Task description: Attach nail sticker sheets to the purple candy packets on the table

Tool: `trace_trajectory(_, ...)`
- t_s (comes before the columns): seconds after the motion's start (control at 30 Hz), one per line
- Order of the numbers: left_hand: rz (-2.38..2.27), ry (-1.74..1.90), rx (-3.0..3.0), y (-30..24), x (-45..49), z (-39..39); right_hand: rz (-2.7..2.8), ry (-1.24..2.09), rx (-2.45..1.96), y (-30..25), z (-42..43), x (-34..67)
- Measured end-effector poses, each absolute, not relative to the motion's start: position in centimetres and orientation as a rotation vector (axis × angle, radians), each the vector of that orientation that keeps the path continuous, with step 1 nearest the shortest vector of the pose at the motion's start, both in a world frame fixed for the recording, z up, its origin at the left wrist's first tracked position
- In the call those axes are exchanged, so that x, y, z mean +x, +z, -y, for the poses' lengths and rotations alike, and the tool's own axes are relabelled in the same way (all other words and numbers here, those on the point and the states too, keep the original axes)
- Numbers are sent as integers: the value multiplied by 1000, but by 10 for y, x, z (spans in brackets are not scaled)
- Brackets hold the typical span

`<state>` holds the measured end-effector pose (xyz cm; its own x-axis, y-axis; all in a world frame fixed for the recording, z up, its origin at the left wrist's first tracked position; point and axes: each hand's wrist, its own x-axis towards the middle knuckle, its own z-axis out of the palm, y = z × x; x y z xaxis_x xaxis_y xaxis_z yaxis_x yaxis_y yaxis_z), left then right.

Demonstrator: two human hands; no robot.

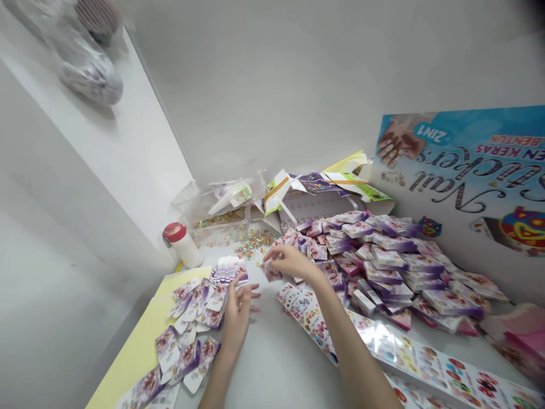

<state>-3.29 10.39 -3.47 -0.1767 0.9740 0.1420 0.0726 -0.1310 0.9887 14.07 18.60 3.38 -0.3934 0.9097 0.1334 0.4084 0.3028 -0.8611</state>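
My right hand [292,262] pinches a small printed box [271,271] above the middle of the table. My left hand [239,304] is held beside it with the fingers apart and nothing visible in them. Just behind my left hand lies a fanned stack of purple and white cards [230,269]. Loose small boxes with open white flaps [193,307] lie scattered left of my left hand. Under my right forearm run long printed nail sticker strips [306,318]. A big heap of closed purple and white boxes [383,255] fills the right side.
A white bottle with a red lid [183,244] stands at the back left. Near it are a clear plastic tub [221,218] and small colourful bits [255,243] spilled on the table. A large Nail Stickers carton [464,187] stands at the right, and yellow sheet [136,346] covers the left edge.
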Motion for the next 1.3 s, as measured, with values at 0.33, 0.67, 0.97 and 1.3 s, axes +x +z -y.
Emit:
trace_trajectory(0.33, -1448, 1169, 1398, -39, -24, -99, 2081, 496, -2080, 55, -167, 166)
trace_trajectory(0.67, -1476, 1158, 1433, -47, -28, -104, 2504, 828, -2142, 31, -176, 119)
trace_trajectory(0.97, -1443, 1142, 1395, -43, -26, -102, 2429, 652, -1883, 39, -170, 137)
trace_trajectory(1.3, -1264, 1071, 1316, -50, -4, -95, 2372, 561, -1521, 48, -166, 147)
